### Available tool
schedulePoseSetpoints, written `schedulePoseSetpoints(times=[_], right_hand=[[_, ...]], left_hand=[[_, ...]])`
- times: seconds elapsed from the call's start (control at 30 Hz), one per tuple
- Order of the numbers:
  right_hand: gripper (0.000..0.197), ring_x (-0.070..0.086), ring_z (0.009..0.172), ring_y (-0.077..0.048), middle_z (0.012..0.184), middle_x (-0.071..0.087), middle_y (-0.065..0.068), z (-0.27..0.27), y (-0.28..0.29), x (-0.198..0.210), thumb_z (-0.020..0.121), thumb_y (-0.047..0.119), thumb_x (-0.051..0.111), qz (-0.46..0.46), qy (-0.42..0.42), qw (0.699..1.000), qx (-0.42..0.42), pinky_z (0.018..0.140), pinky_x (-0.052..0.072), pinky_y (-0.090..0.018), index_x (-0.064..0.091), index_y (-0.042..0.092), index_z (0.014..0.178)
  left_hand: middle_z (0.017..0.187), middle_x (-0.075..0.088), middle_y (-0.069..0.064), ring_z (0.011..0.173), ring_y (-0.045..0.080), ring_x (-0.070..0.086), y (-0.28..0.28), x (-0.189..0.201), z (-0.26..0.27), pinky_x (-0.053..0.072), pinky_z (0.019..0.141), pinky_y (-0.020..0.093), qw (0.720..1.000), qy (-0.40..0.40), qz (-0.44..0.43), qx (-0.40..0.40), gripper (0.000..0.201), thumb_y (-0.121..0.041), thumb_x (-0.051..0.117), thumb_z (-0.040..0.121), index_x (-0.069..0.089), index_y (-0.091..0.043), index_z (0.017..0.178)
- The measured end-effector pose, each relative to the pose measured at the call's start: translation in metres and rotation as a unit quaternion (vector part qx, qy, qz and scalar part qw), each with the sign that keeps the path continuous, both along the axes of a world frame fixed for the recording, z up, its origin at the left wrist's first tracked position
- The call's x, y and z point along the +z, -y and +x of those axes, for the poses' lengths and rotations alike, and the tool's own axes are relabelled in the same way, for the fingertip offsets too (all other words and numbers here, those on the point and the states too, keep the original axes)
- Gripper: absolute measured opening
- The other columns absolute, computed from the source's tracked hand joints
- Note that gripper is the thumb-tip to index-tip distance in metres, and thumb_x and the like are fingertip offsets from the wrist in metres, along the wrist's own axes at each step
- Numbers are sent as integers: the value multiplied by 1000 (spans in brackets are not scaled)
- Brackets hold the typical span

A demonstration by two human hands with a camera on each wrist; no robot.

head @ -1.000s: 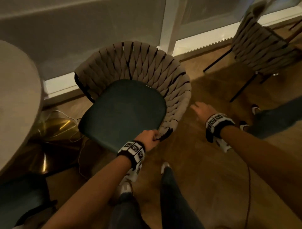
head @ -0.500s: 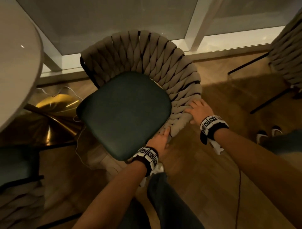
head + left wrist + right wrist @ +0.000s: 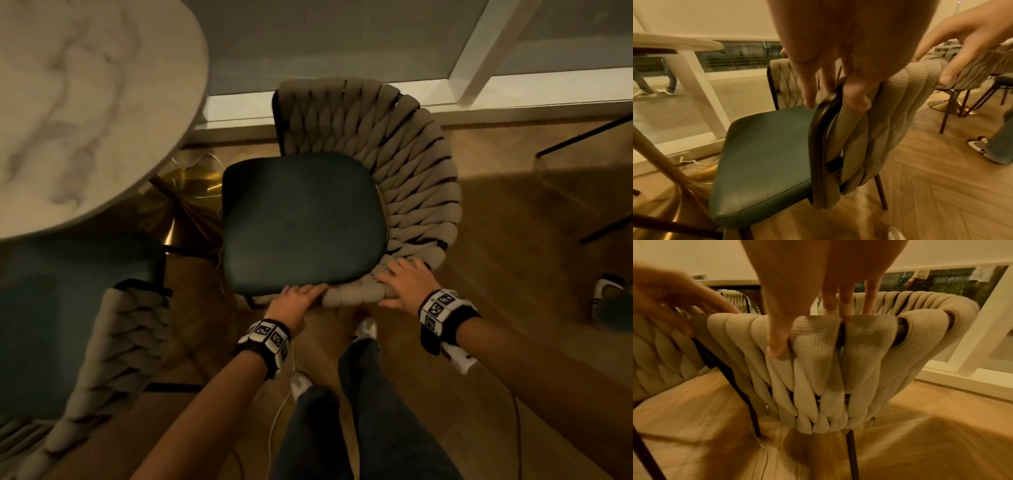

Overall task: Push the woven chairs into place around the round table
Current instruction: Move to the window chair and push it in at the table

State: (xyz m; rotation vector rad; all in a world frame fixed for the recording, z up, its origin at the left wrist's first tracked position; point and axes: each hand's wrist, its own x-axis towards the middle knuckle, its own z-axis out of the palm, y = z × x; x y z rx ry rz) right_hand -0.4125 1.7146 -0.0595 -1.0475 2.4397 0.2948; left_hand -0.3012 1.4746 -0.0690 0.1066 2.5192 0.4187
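Note:
A woven chair (image 3: pixel 301 222) with a dark green seat and a beige braided backrest stands just right of the round marble table (image 3: pixel 85 102). Its open front faces the table. My left hand (image 3: pixel 301 294) grips the near end of the backrest. In the left wrist view the left hand (image 3: pixel 830 91) has its fingers over the black frame end and its thumb on the braid of the chair (image 3: pixel 764 154). My right hand (image 3: pixel 407 281) holds the top rim a little further round. The right wrist view shows the right hand (image 3: pixel 812 327) with fingers hooked over the rim of the chair (image 3: pixel 818 369) and the thumb outside.
A second woven chair (image 3: pixel 113 342) stands at lower left, its teal seat partly under the table. The table's brass base (image 3: pixel 185 205) and a thin cable lie beside the chair's front. Window frames run along the far wall. Another chair's legs (image 3: pixel 599 137) and someone's shoe (image 3: pixel 613 291) are at right.
My right hand came from mid-air onto the backrest rim and took hold. The chair has turned and now sits nearer the table. My left hand stayed at the backrest's end.

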Motion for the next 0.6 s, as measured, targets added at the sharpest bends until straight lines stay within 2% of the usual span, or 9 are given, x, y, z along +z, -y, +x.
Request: schedulePoseSetpoints(times=[0.07, 0.13, 0.2, 0.3, 0.4, 0.5, 0.6], right_hand=[[73, 42, 125, -27, 134, 48, -4, 1, 4, 3, 71, 68, 59, -2, 14, 1000, 0, 106, 29, -47, 41, 30, 131], [95, 35, 133, -28, 144, 39, -3, -15, -3, 9, 58, 72, 67, 44, -3, 999, -16, 112, 23, -50, 35, 29, 137], [105, 23, 141, -28, 153, 26, -3, -37, -14, 15, 55, 67, 73, 107, -46, 992, -38, 116, 18, -50, 28, 28, 142], [84, 7, 147, -25, 158, 18, 0, -61, -28, 16, 71, 52, 71, 170, -82, 979, -78, 120, 16, -47, 31, 29, 141], [67, -1, 148, -23, 159, 16, 1, -64, -37, 5, 79, 38, 70, 162, -60, 979, -105, 120, 21, -43, 39, 30, 138], [62, -6, 147, -25, 159, 14, -5, -60, -29, -5, 82, 24, 70, 134, -34, 980, -144, 118, 27, -41, 42, 25, 137], [60, -3, 147, -28, 157, 20, -9, -67, -11, -12, 80, 23, 72, 107, -23, 981, -159, 118, 25, -43, 46, 22, 134]], left_hand=[[148, 36, 4, 135, 29, 35, 8, -4, 15, 24, 116, 54, 999, -8, -40, 9, 83, 3, 54, 80, 13, -27, 146], [148, 34, 5, 137, 31, 31, 6, -7, 25, 22, 115, 57, 998, -28, -62, 13, 83, -5, 55, 84, 5, -27, 147], [149, 33, 5, 137, 33, 30, 3, -9, 27, 25, 113, 58, 998, -30, -53, 12, 74, -9, 46, 91, 4, -28, 148], [148, 37, 6, 131, 36, 37, 5, -10, 19, 31, 110, 54, 999, -21, -28, 15, 61, -10, 40, 95, 13, -29, 146], [145, 40, 7, 126, 36, 41, 14, -8, 15, 37, 106, 51, 1000, -19, -12, 13, 58, -11, 41, 95, 19, -30, 145], [145, 42, 6, 125, 37, 42, 35, -8, 9, 37, 108, 49, 999, -36, -11, 9, 61, -5, 39, 92, 22, -31, 145], [144, 45, 4, 124, 36, 44, 62, -8, -7, 37, 109, 48, 998, -54, -14, 26, 62, -4, 39, 91, 26, -34, 143]])
